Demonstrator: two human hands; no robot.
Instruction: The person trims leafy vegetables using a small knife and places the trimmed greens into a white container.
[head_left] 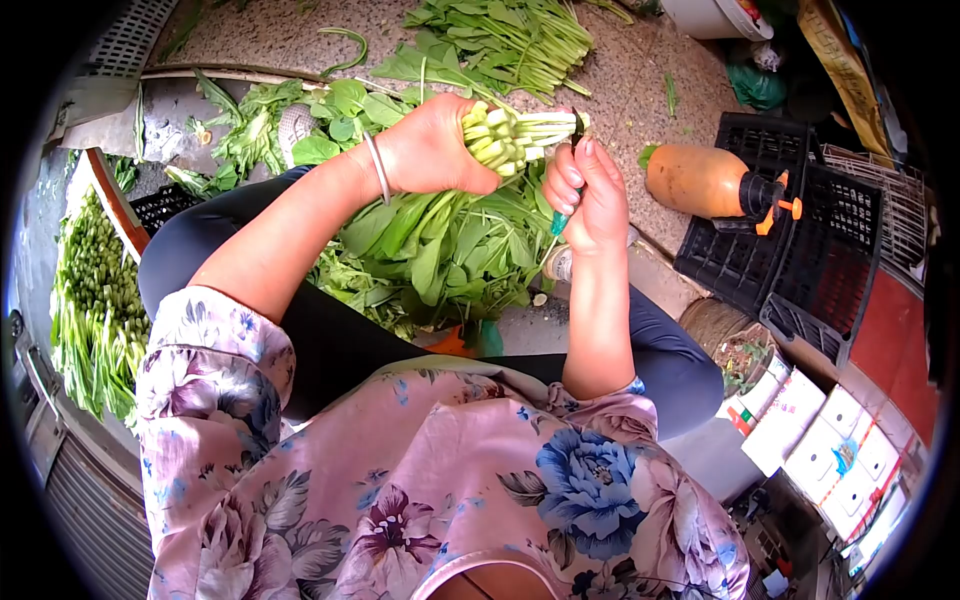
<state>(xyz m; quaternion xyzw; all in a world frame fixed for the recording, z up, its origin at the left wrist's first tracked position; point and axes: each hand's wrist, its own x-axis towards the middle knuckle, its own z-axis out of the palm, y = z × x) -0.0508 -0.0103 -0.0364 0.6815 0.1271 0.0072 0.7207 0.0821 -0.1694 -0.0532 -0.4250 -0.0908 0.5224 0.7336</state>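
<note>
My left hand (435, 148), with a bracelet at its wrist, is wrapped round a bunch of leafy greens (500, 140). Its pale green stems point right, and leaves hang below the hand. In my right hand (592, 195) is a small knife (560, 222) with a green handle end. The dark blade shows only in part, at the tips of several longer stems, close to my right thumb. Whether it is cutting into them I cannot tell. Loose leaves (250, 125) lie on the ground to the left of the bunch.
More greens (520, 45) lie on the speckled slab (640, 75) ahead. An orange spray bottle (695, 182) lies on its side by black plastic crates (745, 240) at right. Stacked greens (95, 300) stand at far left. White boxes (840, 460) are at lower right.
</note>
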